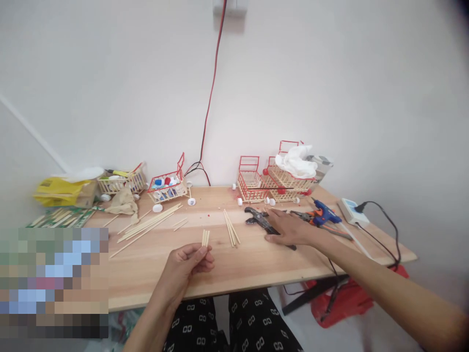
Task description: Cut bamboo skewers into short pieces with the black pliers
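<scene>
Pinched upright between the thumb and fingers of my left hand are a few short wooden sticks. My right hand reaches over the right part of the table, palm down with its fingers stretched out. Under and beside it lies a black plier-like tool; whether the fingers touch it I cannot tell. Between my hands a small bundle of wooden sticks rests on the wood. Longer sticks lie spread out to the left, near two short pieces.
Miniature stick-built carts with red trim stand along the wall, including a left one holding bottle caps and a right one. A blue glue gun and a power strip with cables sit at right. A yellow package lies far left.
</scene>
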The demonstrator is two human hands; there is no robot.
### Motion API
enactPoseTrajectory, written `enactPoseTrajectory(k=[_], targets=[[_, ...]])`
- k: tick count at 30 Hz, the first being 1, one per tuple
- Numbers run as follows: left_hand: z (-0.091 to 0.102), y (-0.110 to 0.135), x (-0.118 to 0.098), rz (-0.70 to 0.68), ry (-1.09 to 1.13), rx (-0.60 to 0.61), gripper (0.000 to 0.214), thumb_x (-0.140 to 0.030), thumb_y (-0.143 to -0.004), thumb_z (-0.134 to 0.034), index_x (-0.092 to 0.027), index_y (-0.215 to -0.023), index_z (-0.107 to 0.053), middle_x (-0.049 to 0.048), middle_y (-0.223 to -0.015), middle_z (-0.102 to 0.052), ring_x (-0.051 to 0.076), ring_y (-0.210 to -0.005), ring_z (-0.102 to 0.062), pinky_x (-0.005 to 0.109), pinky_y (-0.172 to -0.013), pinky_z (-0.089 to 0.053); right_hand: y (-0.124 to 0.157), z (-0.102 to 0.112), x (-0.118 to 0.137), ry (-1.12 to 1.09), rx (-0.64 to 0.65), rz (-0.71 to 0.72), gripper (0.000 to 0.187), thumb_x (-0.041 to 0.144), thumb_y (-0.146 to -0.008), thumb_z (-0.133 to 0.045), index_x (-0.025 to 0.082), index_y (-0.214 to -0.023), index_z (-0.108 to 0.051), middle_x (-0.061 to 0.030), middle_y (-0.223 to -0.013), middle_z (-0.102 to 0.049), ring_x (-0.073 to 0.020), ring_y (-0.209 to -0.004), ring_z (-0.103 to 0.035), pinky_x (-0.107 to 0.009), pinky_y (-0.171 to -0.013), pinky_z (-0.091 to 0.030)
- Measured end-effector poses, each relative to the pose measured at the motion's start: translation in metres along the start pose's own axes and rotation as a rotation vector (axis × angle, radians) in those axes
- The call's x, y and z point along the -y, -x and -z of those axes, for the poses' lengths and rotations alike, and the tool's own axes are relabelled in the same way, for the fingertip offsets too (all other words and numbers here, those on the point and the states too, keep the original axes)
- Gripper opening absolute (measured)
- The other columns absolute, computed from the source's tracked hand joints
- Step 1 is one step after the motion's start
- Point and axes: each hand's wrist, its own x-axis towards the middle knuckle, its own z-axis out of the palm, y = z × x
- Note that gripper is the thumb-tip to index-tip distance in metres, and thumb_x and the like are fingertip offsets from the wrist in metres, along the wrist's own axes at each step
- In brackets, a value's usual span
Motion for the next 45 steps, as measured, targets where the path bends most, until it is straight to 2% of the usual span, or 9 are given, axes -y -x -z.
enactPoseTrajectory(k=[6,12,15,19,21,24,28,39,45], targets=[[0.0,0.003,-0.001,0.013,-0.027,0.046,0.026,-0.035,-0.072,-0.07,-0.011,-0.081,-0.069,0.0045,-0.068,-0.068,0.01,-0.06,-0.061,0.02,-0.062,-0.05,-0.009,-0.008,0.01,0.193,-0.118,0.113,0.065,0.032,-0.071,-0.055,0.009,-0.13,-0.041,-0.0196,-0.116,-0.049,-0.0317,-0.105,-0.047,-0.04,-0.089,-0.034],[0.005,0.005,-0.002,0.014,0.0,0.08,0.025,-0.034,-0.073,-0.07,-0.011,-0.082,-0.069,0.0038,-0.067,-0.067,0.009,-0.057,-0.061,0.017,-0.058,-0.048,-0.001,0.002,0.02,0.159,-0.234,0.088,0.029,0.029,-0.074,-0.049,0.012,-0.097,-0.056,-0.0152,-0.099,-0.055,-0.0283,-0.095,-0.049,-0.039,-0.085,-0.035],[0.001,0.009,-0.002,0.067,0.052,0.15,0.023,-0.032,-0.073,-0.07,-0.011,-0.082,-0.069,0.0028,-0.065,-0.066,0.008,-0.054,-0.06,0.017,-0.056,-0.047,0.016,0.022,0.037,-0.113,-0.179,0.021,0.025,0.027,-0.077,-0.044,0.013,-0.095,-0.054,-0.0135,-0.096,-0.058,-0.0255,-0.089,-0.053,-0.036,-0.081,-0.039],[-0.019,0.013,0.0,0.139,0.116,0.314,0.021,-0.031,-0.073,-0.07,-0.01,-0.078,-0.068,0.0033,-0.062,-0.065,0.009,-0.051,-0.06,0.02,-0.054,-0.049,0.044,0.04,0.065,-0.803,0.19,0.057,0.024,0.026,-0.083,-0.037,0.015,-0.095,-0.055,-0.0057,-0.088,-0.064,-0.019,-0.081,-0.059,-0.03,-0.074,-0.044],[-0.032,0.013,0.001,0.174,0.135,0.383,0.022,-0.031,-0.073,-0.07,-0.009,-0.077,-0.068,0.004,-0.06,-0.065,0.01,-0.049,-0.06,0.02,-0.052,-0.049,0.053,0.04,0.076,-0.964,0.349,0.099,0.024,0.025,-0.083,-0.036,0.014,-0.091,-0.056,-0.0051,-0.082,-0.063,-0.0169,-0.074,-0.059,-0.028,-0.069,-0.045],[-0.048,0.012,0.003,0.224,0.132,0.438,0.022,-0.031,-0.073,-0.07,-0.009,-0.076,-0.069,0.005,-0.06,-0.065,0.01,-0.048,-0.06,0.019,-0.05,-0.048,0.062,0.038,0.085,-0.977,0.455,0.157,0.026,0.025,-0.085,-0.036,0.013,-0.088,-0.058,-0.0036,-0.075,-0.062,-0.0147,-0.069,-0.057,-0.026,-0.067,-0.045],[-0.057,0.01,0.005,0.28,0.137,0.456,0.02,-0.03,-0.072,-0.071,-0.01,-0.075,-0.069,0.0058,-0.062,-0.067,0.01,-0.048,-0.061,0.018,-0.048,-0.048,0.066,0.039,0.087,-0.899,0.461,0.159,0.021,0.025,-0.084,-0.04,0.015,-0.084,-0.059,-0.0011,-0.07,-0.059,-0.0135,-0.065,-0.054,-0.024,-0.063,-0.043],[-0.055,0.008,0.006,0.371,0.177,0.472,0.017,-0.025,-0.075,-0.068,-0.009,-0.077,-0.07,0.0047,-0.061,-0.066,0.01,-0.047,-0.061,0.018,-0.048,-0.049,0.067,0.035,0.087,-0.857,0.423,0.133,0.025,0.025,-0.082,-0.042,0.015,-0.062,-0.053,0.0001,-0.059,-0.055,-0.0114,-0.055,-0.05,-0.022,-0.056,-0.041],[-0.052,0.008,0.004,0.411,0.14,0.485,0.018,-0.027,-0.074,-0.069,-0.009,-0.078,-0.07,0.0052,-0.06,-0.067,0.01,-0.046,-0.061,0.018,-0.048,-0.049,0.068,0.032,0.087,-0.872,0.434,0.1,0.019,0.026,-0.081,-0.044,0.015,-0.07,-0.055,0.0011,-0.057,-0.054,-0.0111,-0.052,-0.049,-0.021,-0.053,-0.041]])
